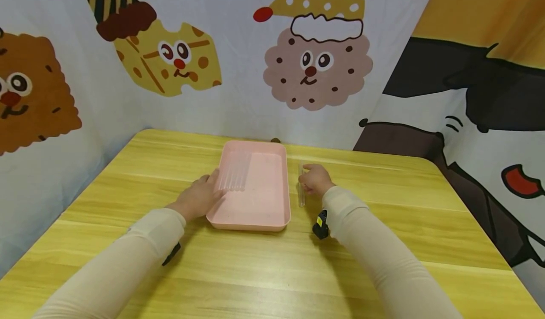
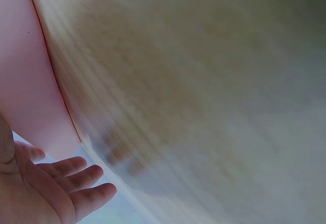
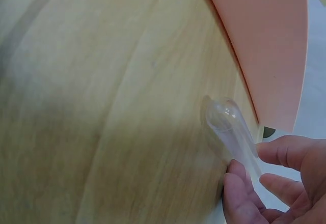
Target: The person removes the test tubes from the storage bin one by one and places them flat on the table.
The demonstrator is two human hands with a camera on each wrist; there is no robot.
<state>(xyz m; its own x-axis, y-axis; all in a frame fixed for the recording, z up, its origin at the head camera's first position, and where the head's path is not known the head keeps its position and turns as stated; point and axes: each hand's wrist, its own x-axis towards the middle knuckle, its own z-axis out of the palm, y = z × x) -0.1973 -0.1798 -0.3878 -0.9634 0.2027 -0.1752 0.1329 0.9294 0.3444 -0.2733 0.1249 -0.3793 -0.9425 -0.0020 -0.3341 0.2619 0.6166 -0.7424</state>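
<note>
A clear test tube [image 1: 302, 199] lies on the wooden table just beyond the right-hand wall of a pink tray, its long side roughly parallel to that wall. The right hand [image 1: 316, 179] pinches it: thumb and fingers are bent in from both sides, and the narrow gap between them is filled by the tube. In the right wrist view the rounded end points out past the fingertips [image 3: 270, 151], close to the tabletop.

Inside the pink tray [image 1: 267, 210], a row of clear tubes [image 1: 233, 173] lies side by side in the left part, nearer the far end; they are too transparent to count surely. The rest of the tray floor shows bare pink.

The left hand [image 1: 199, 197] is at the tray's left wall. Its fingers are loosely extended and slightly apart, curled round nothing, with the tips near the wall; how firmly they touch it I cannot tell.

Both arms wear cream sleeves [image 1: 385, 255], with a small black device [image 1: 321, 225] at the right wrist. Under everything is the yellow wood-grain table [image 1: 251, 276]. Behind it hangs a white cloth [image 1: 242, 110] printed with cartoon cheese and biscuits.
</note>
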